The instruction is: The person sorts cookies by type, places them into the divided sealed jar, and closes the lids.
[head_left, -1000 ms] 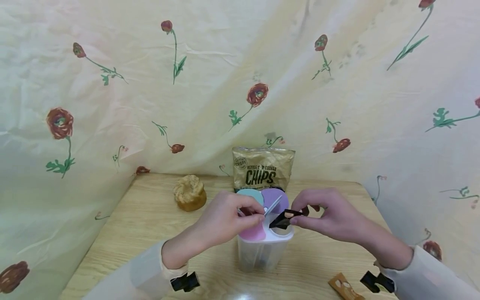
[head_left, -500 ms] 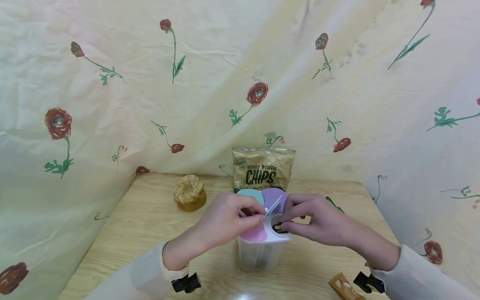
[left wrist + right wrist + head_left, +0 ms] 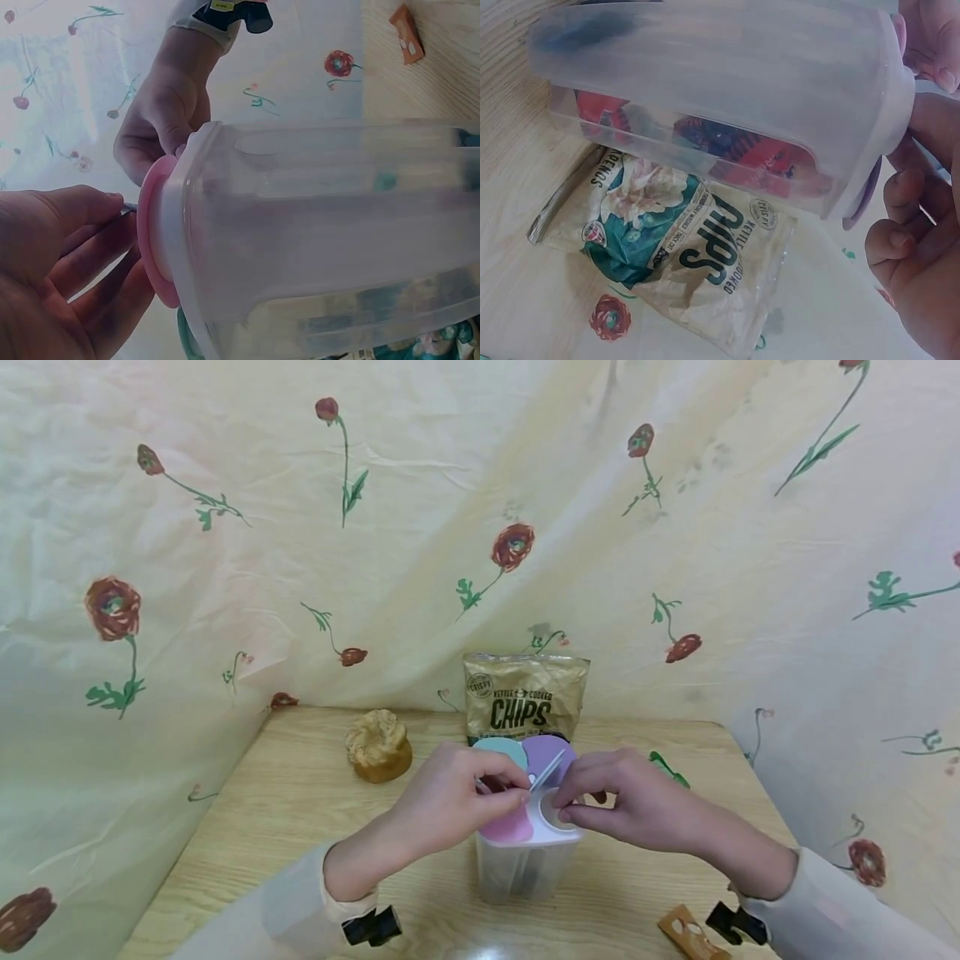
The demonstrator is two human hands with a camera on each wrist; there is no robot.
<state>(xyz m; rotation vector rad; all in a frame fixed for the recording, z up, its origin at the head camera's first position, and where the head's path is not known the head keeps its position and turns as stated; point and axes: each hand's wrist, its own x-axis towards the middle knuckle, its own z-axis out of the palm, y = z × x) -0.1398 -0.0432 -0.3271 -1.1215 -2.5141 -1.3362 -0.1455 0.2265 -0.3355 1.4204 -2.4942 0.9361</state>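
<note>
A translucent container (image 3: 517,872) with a white top stands in front of me. Its teal lid (image 3: 498,748), purple lid (image 3: 546,748) and pink lid (image 3: 508,827) lie down. Between thumb and fingers my left hand (image 3: 461,793) pinches a pale lid (image 3: 548,770), tilted up. My right hand (image 3: 637,797) is at the uncovered round opening (image 3: 555,814), fingertips over its rim, with nothing seen between them. Through the wall, the right wrist view shows red packets (image 3: 761,161) inside. A dark piece (image 3: 469,138) shows near the container's bottom in the left wrist view.
Behind the container stands a gold chips bag (image 3: 528,693). A round brown pastry (image 3: 378,746) is at the back left. Something green (image 3: 667,768) lies beyond my right hand, and an orange-brown packet (image 3: 692,933) near the right front. A floral cloth (image 3: 405,527) hangs behind the table.
The black packet in my right hand went down into the opening and is gone from my fingers. My right hand moved left to the container. The left hand stayed on the raised lid.
</note>
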